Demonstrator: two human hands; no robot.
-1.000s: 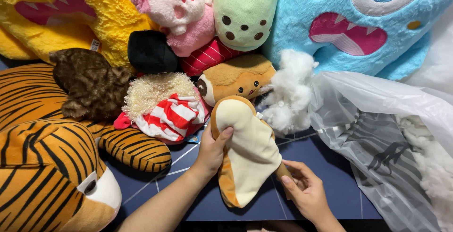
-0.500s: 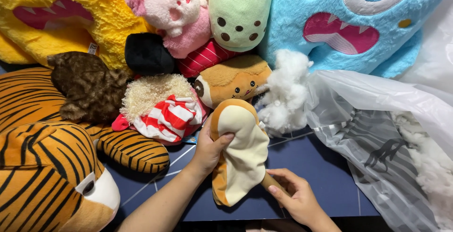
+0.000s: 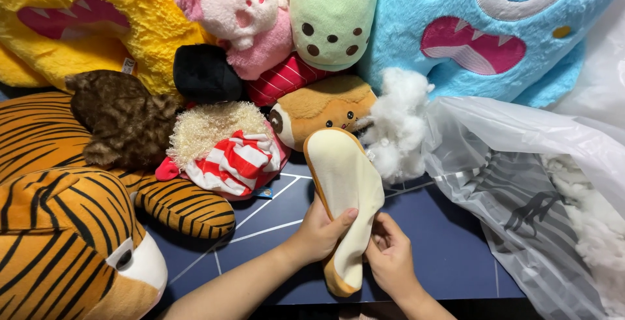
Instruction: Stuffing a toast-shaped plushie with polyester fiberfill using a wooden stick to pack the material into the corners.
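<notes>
A flat, unstuffed plush skin (image 3: 343, 183), cream with a tan rim and shaped like a bread slice, stands on its lower end over the dark blue mat (image 3: 449, 255). My left hand (image 3: 320, 230) grips its left edge, thumb across the cream face. Behind its lower right edge, my right hand (image 3: 390, 260) pinches the fabric. A clump of white stuffing (image 3: 398, 125) lies just above right of the skin, at the mouth of a clear plastic bag (image 3: 521, 190).
Plush toys crowd the back and left: a tiger (image 3: 58, 229), a yellow monster (image 3: 84, 20), a blue monster (image 3: 482, 27), a pink animal (image 3: 234, 7), a green bubble-tea plush (image 3: 332, 14), a toast-faced plush (image 3: 325, 105) and a red-striped fuzzy toy (image 3: 224, 147). More stuffing fills the bag at right.
The plush skin has turned from lying flat to more edge-on and upright. My right hand has moved left from its lower tip to close in behind it, next to my left hand.
</notes>
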